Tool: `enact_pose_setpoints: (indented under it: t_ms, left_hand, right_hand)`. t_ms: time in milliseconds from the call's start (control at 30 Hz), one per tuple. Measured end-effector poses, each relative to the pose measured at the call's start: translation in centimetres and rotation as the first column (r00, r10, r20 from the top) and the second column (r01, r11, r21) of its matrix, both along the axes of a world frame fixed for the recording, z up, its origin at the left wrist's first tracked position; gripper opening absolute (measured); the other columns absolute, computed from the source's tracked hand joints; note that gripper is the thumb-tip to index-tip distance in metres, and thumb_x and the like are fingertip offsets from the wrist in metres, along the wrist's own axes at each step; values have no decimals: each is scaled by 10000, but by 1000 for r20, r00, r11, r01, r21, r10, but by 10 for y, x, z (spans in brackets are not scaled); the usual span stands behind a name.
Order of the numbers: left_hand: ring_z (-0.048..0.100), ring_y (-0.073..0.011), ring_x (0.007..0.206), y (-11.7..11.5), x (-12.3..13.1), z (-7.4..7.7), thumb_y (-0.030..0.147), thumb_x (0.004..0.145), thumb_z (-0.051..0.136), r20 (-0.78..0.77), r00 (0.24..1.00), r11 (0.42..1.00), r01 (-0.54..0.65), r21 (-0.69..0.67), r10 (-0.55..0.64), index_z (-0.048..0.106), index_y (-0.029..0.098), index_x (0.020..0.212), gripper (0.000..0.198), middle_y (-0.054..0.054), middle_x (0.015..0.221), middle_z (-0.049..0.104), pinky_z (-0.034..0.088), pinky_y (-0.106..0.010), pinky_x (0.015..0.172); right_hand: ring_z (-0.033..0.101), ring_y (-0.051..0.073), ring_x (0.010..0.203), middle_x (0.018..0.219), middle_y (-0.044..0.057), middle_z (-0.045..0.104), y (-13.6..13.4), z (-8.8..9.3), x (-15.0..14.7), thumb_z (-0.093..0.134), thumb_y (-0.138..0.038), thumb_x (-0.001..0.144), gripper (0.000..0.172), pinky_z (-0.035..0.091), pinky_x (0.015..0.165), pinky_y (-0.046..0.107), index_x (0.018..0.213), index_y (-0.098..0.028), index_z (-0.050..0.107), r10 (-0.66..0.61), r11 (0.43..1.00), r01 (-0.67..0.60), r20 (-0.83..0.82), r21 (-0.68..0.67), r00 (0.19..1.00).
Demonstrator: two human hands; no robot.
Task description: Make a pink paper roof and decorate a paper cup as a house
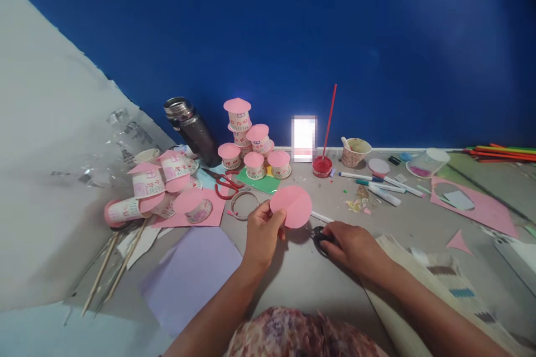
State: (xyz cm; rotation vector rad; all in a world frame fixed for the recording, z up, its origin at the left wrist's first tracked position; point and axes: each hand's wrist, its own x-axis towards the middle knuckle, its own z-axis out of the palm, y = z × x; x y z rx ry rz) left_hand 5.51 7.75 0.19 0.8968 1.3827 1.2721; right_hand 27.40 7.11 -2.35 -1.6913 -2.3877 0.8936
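Observation:
My left hand [263,232] pinches the edge of a pink paper circle [292,206] and holds it up above the grey floor. My right hand [354,244] rests on the floor just to the right, its fingers closed around a small black object [321,235] that I cannot make out. A white stick [321,216] lies just behind the circle. Beyond them stands a pile of paper cups with pink round tops [251,142].
More pink-topped cups [161,189] lie tumbled at left on pink paper, beside red scissors [226,183], a tape ring [243,203] and wooden sticks [113,265]. A dark flask [190,127], red paint dish [322,165], markers [379,184], lilac sheet [192,273] and pink sheet [477,203] surround them.

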Motion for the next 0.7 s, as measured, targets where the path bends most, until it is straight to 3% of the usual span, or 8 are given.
enact_pose_setpoints:
  t_ms: [67,167,267,333,433,533,700]
  left_hand:
    - [536,-115,536,0,-4,5,348,712,715,30,1000,1000,-9,16,9,700,157,775,202,-9,720,647,460,-231,433]
    - [603,-167,664,4,-9,9,364,703,741,102,994,999,-37,33,33,737,157,851,254,-30,794,672,536,-264,491]
    - [591,-163,705,8,-11,7,339,684,756,150,985,995,-90,47,83,740,160,840,238,-22,798,666,534,-262,554]
    - [558,-144,704,12,-12,4,307,671,752,156,981,989,-129,68,117,729,164,799,194,-3,773,639,503,-246,590]
    - [524,-128,701,14,-14,0,278,671,723,138,980,983,-157,95,143,711,166,759,143,9,762,620,447,-227,594]
    - [488,-115,667,16,-17,-4,268,669,697,93,981,980,-179,92,171,689,167,729,118,18,735,595,396,-215,558]
    - [480,-111,662,16,-21,-6,251,669,685,46,981,975,-193,110,189,665,166,704,95,24,717,571,405,-207,549]
  right_hand:
    - [642,207,729,880,82,751,3,-3,3,609,-346,922,224,436,646,310,1008,-172,721,-169,973,117,-268,-199,948]
    - [517,122,594,861,72,736,7,-5,4,753,-483,806,391,328,510,242,1014,-153,739,-465,811,101,-530,-576,709]
    - [439,69,575,814,57,697,8,-8,2,950,-505,618,550,219,476,205,969,-122,769,-628,690,-5,-602,-724,493]
    - [393,48,534,713,39,657,7,-12,2,987,-563,560,596,168,461,203,870,-105,765,-665,649,-83,-617,-756,420]
    - [337,22,446,632,39,648,5,-20,4,961,-647,576,628,139,432,212,778,-98,733,-647,638,-162,-638,-753,418]
    - [341,15,402,777,100,743,4,-22,7,910,-659,662,635,155,416,221,919,-102,747,-590,651,-195,-651,-733,477]
    - [493,108,614,753,41,670,2,-7,3,898,-699,620,651,349,542,227,901,-141,713,-425,759,-189,-694,-623,582]
